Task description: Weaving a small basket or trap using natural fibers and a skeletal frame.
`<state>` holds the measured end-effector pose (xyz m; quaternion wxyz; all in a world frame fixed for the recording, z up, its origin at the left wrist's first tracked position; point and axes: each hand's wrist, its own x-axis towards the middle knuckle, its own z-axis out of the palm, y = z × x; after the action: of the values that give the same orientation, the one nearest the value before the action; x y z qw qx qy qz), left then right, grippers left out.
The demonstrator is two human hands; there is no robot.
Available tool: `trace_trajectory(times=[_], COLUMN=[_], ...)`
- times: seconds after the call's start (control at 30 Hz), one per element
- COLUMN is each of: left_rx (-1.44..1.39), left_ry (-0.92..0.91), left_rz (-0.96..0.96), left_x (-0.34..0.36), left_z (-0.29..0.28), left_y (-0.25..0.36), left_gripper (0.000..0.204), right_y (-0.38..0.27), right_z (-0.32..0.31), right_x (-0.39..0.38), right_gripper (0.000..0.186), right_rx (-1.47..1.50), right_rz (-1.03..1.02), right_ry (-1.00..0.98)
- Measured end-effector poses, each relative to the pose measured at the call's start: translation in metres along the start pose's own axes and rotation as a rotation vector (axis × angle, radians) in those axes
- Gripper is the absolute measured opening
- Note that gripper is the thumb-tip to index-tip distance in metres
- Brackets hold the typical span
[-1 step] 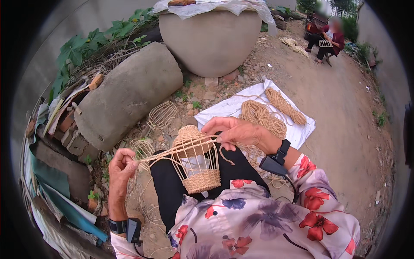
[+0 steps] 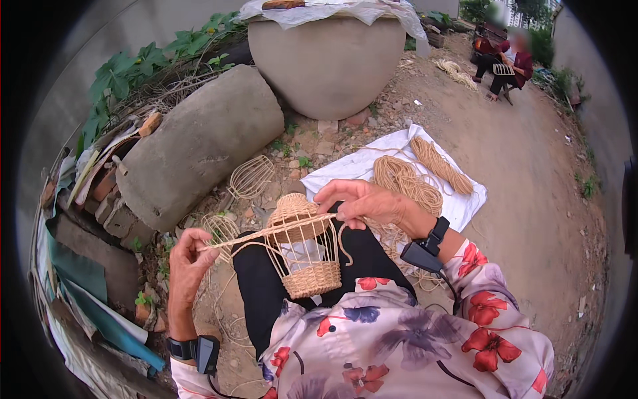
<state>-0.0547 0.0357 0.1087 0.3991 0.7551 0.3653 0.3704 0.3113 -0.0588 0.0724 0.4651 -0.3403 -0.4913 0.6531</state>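
A small woven basket [image 2: 311, 280] rests between my knees, with a tightly woven base, open upright ribs and a woven, narrowing top. A tan twisted cord [image 2: 259, 235] runs taut across its ribs. My left hand [image 2: 189, 256], out to the left of the basket, pinches one end of the cord between thumb and fingers. At the basket's upper right, my right hand [image 2: 362, 203] pinches the cord's other end. From beside the right fingertips a loose tail of cord [image 2: 343, 246] hangs down. A second strand loops slackly under the taut cord on the left.
Coils of tan cord [image 2: 407, 183] lie on a white sheet [image 2: 339, 171] ahead. Wire-like frames [image 2: 251, 177] sit on the ground to the left, near a concrete cylinder [image 2: 199, 146]. A large pot [image 2: 325, 66] stands beyond. Far right, a person [image 2: 515, 66] sits holding a frame.
The strands between my hands, slightly apart before, now lie together as one twisted line. Both hands keep their pinch and have barely moved.
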Motion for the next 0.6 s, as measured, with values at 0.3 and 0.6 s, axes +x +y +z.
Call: trace_trajectory(times=[0.3,0.6], left_rx=[0.365,-0.312], left_ry=[0.320,0.553], left_rz=[-0.034,-0.363], left_x=[0.014,-0.063], left_z=[-0.004,-0.098], left_y=[-0.056,-0.093], left_gripper=[0.022,0.038], right_y=[0.017,0.008], right_z=[0.002,-0.074], right_x=[0.005,-0.050], right_gripper=[0.021,0.028], right_rx=[-0.292,-0.412], right_rz=[-0.394,0.076], right_ry=[0.574,0.297])
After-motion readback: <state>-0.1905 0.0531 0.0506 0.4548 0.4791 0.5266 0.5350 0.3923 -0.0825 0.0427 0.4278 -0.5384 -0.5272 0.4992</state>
